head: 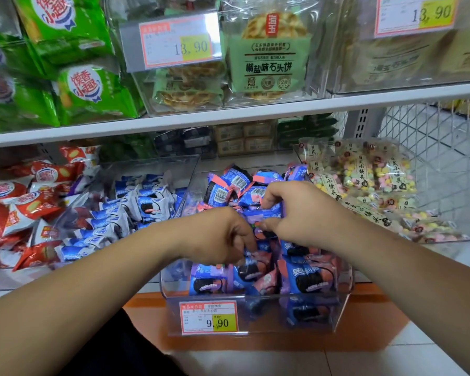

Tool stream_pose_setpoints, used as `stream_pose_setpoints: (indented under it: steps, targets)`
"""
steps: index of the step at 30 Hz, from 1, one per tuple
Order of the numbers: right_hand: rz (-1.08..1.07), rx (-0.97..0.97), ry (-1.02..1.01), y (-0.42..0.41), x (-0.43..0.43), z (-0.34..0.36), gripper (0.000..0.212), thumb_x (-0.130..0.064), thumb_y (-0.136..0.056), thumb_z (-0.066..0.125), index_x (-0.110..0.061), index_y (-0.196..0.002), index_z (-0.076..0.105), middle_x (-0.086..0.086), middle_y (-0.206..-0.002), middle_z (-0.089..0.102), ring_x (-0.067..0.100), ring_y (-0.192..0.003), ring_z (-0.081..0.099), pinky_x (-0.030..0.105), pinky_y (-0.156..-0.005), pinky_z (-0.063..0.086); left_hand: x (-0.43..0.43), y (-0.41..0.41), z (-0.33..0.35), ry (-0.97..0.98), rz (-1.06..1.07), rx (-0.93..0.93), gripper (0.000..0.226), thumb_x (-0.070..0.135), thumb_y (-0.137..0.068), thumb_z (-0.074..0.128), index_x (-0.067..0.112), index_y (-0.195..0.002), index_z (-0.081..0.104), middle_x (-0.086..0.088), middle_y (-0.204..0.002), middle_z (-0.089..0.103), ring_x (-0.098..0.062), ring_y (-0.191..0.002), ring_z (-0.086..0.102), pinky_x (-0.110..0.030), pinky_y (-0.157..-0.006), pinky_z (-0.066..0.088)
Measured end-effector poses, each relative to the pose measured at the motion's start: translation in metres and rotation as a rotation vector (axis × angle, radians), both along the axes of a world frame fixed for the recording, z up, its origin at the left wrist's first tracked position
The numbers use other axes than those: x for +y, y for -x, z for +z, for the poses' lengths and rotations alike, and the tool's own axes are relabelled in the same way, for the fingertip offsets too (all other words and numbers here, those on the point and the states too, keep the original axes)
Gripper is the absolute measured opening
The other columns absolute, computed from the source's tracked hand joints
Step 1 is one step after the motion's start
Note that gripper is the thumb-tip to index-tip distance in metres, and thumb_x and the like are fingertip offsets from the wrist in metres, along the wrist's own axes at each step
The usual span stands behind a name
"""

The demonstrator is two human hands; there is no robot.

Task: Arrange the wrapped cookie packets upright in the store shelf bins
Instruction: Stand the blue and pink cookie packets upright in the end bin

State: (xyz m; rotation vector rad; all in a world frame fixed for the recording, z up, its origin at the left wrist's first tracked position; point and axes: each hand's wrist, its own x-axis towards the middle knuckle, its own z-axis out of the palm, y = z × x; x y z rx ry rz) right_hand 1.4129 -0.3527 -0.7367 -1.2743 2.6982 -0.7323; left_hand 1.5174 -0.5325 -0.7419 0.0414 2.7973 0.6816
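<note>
A clear plastic bin (258,316) on the lower shelf holds several blue-and-pink wrapped cookie packets (307,278). Those at the front stand upright, while those at the back (228,185) lie jumbled. My left hand (217,234) reaches into the middle of the bin, fingers curled down and pinching a packet (253,256). My right hand (296,213) is beside it, its fingers and thumb curled round a blue packet (266,213) in the pile.
To the left sits a clear bin of blue-and-white cookie packets (125,218), then red packets (25,207). To the right is a bin of pastel snack bags (377,185). A price tag (208,317) reads 9.90. The upper shelf (228,115) overhangs.
</note>
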Motion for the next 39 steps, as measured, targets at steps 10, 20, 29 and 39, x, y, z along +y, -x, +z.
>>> stream_pose_setpoints:
  steps: [10, 20, 29, 39]
  targets:
    - [0.009, 0.002, 0.007, -0.003, 0.001, 0.004, 0.029, -0.041, -0.080, 0.081, -0.034, -0.090, 0.055, -0.014, -0.103, 0.061, 0.017, -0.098, 0.062, 0.042, -0.087, 0.056, 0.000, -0.004, 0.000, 0.118, 0.047, 0.068, 0.010, 0.021, -0.084, 0.082, 0.022, -0.090, 0.073, 0.007, -0.082, 0.074, -0.009, -0.073, 0.069, -0.028, -0.068, 0.057]
    - [0.004, -0.044, 0.034, -0.006, 0.001, 0.010, 0.044, -0.039, -0.085, 0.080, -0.026, -0.124, 0.066, -0.006, -0.134, 0.062, 0.014, -0.108, 0.063, 0.034, -0.095, 0.052, 0.021, -0.015, 0.006, 0.035, -0.058, -0.260, 0.013, 0.027, -0.089, 0.076, 0.021, -0.101, 0.078, 0.013, -0.063, 0.070, -0.013, -0.058, 0.069, -0.033, -0.064, 0.061]
    - [0.034, -0.104, 0.162, -0.011, 0.016, 0.018, 0.023, -0.038, -0.081, 0.082, -0.032, -0.094, 0.065, -0.017, -0.099, 0.063, 0.002, -0.090, 0.063, 0.024, -0.077, 0.051, 0.022, -0.019, -0.004, -0.056, 0.079, -0.105, 0.011, 0.018, -0.078, 0.087, 0.012, -0.082, 0.078, -0.002, -0.069, 0.075, -0.010, -0.055, 0.066, -0.019, -0.055, 0.050]
    - [0.042, -0.404, 0.348, -0.023, 0.023, 0.025, 0.024, -0.024, -0.075, 0.090, -0.020, -0.090, 0.073, 0.002, -0.078, 0.074, 0.014, -0.068, 0.068, 0.037, -0.071, 0.058, 0.006, -0.046, 0.046, -0.345, 0.301, 0.212, 0.031, 0.029, -0.076, 0.091, 0.009, -0.091, 0.073, -0.015, -0.085, 0.075, -0.021, -0.069, 0.066, -0.044, -0.074, 0.059]
